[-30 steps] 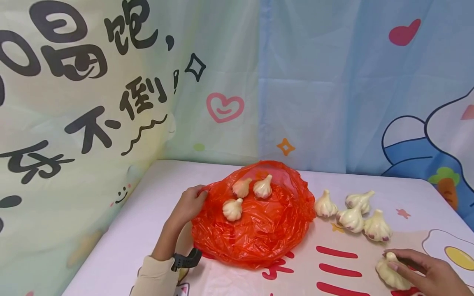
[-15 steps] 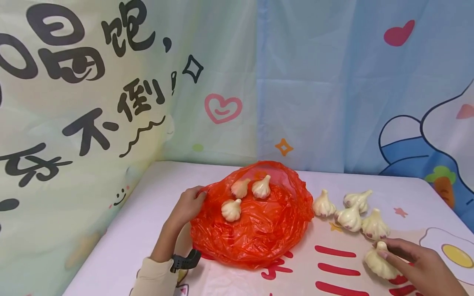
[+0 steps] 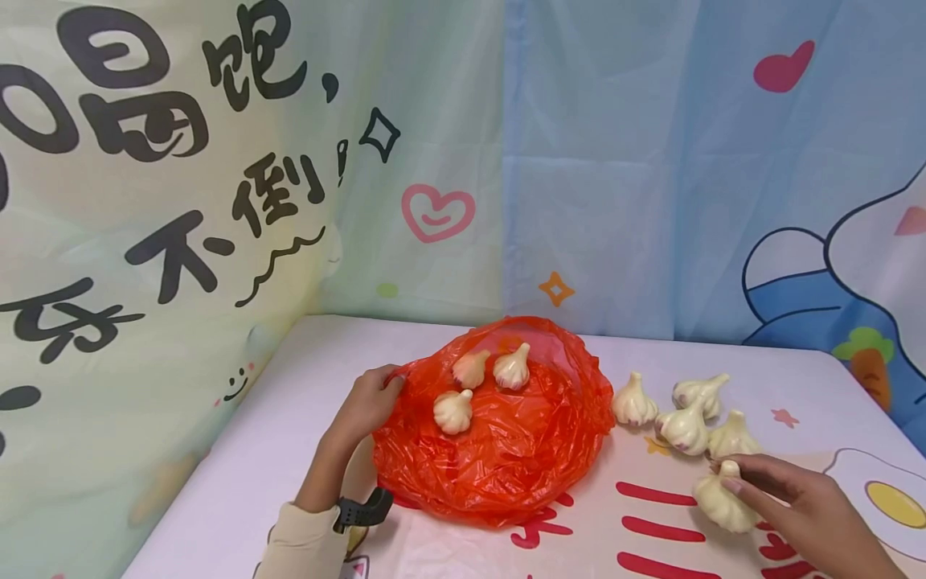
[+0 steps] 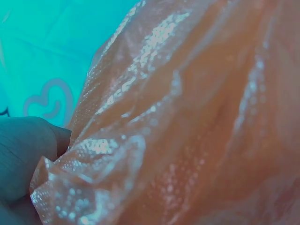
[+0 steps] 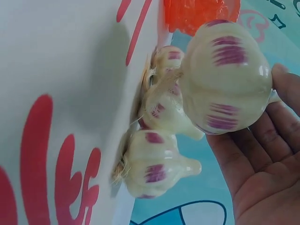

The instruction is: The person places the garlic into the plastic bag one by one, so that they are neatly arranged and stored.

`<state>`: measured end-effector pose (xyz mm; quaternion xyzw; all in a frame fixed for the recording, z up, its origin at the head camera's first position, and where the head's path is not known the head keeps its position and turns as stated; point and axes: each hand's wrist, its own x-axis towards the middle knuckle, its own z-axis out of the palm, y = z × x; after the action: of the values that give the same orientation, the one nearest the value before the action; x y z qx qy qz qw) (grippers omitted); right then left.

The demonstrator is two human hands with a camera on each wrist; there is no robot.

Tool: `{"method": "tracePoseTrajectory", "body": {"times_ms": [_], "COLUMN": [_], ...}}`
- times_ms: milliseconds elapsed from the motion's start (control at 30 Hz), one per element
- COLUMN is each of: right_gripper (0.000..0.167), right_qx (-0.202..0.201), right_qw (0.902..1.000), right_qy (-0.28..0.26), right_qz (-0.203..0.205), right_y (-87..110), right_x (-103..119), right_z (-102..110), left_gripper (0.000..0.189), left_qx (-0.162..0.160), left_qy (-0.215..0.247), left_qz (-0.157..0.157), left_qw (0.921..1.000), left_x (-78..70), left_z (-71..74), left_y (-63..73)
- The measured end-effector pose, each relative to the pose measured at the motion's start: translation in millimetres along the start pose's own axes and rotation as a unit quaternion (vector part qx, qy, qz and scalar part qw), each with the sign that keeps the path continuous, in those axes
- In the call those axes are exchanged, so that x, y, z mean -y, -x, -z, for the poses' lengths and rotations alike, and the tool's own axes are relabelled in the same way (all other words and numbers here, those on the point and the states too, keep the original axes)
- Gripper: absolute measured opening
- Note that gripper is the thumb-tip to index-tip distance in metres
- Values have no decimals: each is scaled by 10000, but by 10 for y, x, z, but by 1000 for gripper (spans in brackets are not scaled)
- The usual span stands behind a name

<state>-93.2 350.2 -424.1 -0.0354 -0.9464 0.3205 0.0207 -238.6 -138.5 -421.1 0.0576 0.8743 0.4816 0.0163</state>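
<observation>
An open red plastic bag (image 3: 506, 450) lies on the table with 3 garlic bulbs (image 3: 452, 412) inside it. My left hand (image 3: 370, 402) pinches the bag's left rim; the left wrist view shows thumb and finger on the crinkled plastic (image 4: 154, 126). In my right hand (image 3: 803, 498) is a garlic bulb (image 3: 726, 500), gripped near its stem. The right wrist view shows this bulb (image 5: 227, 77) up close with purple streaks, held clear of the table. Several more garlic bulbs (image 3: 683, 429) sit in a cluster right of the bag, just beyond my right hand.
The tabletop (image 3: 325, 346) carries a printed cover with red strokes and a fried egg picture (image 3: 897, 507). Behind it hangs a printed cloth backdrop (image 3: 593, 161), with another printed cloth (image 3: 145, 450) along the left side.
My right hand has carried its garlic bulb leftward and a little farther from me, toward the cluster and the bag. The left hand stays on the bag's rim.
</observation>
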Motion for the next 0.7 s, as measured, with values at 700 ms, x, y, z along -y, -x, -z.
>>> {"method": "tracePoseTrajectory", "body": {"times_ms": [700], "right_gripper": [48], "right_qx": [-475], "right_qw": [9939], "right_qy": [-979], "right_qz": [181], "right_y": [-95], "right_x": [362], "right_z": [-56], "left_gripper": [25], "left_qx": [1], "left_qy": [40], "left_qz": [17], "left_qw": [10000], "left_x": [2], "left_z": [-13], "left_y": [7]}}
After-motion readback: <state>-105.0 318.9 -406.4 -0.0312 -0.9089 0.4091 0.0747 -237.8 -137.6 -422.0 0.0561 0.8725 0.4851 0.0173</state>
